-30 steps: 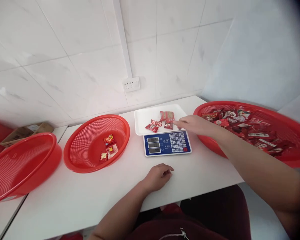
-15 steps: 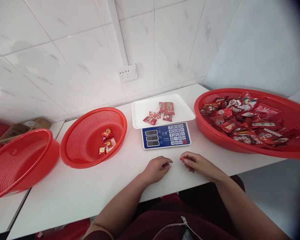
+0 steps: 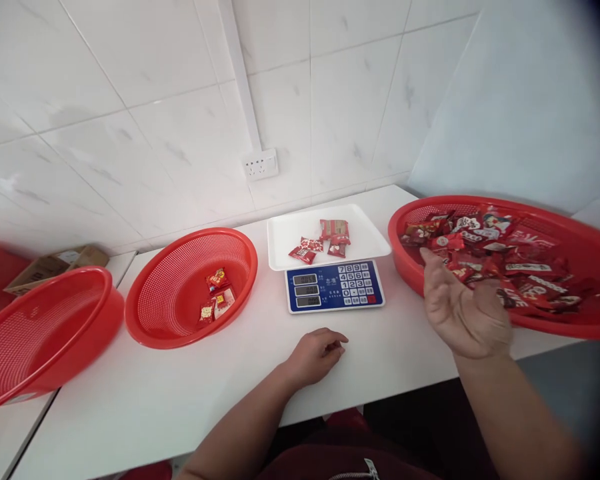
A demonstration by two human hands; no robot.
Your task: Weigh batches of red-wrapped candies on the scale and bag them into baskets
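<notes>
My left hand [image 3: 316, 358] rests on the white table below the scale, its fingers loosely bent and slightly apart, nothing visible in them. My right hand [image 3: 463, 313] is raised at the near rim of the right red basket [image 3: 405, 257], palm turned up and fingers apart; I see nothing in it. Behind it, many red snack packets [image 3: 530, 267] fill that basket. A blue and white digital scale [image 3: 335, 287] stands in the middle, with several small red packets [image 3: 310, 243] on its white tray [image 3: 285, 230].
Left of the scale sits a red mesh basket [image 3: 165, 287] with a few packets [image 3: 217, 280] inside. Another red basket [image 3: 80, 333] stands at the far left, with a cardboard box [image 3: 45, 270] behind it. A socket [image 3: 261, 165] is on the tiled wall.
My right hand has moved from the table up and right to the basket, turning palm up. The small red thing in its fingers is no longer visible. My left hand stays about where it was.
</notes>
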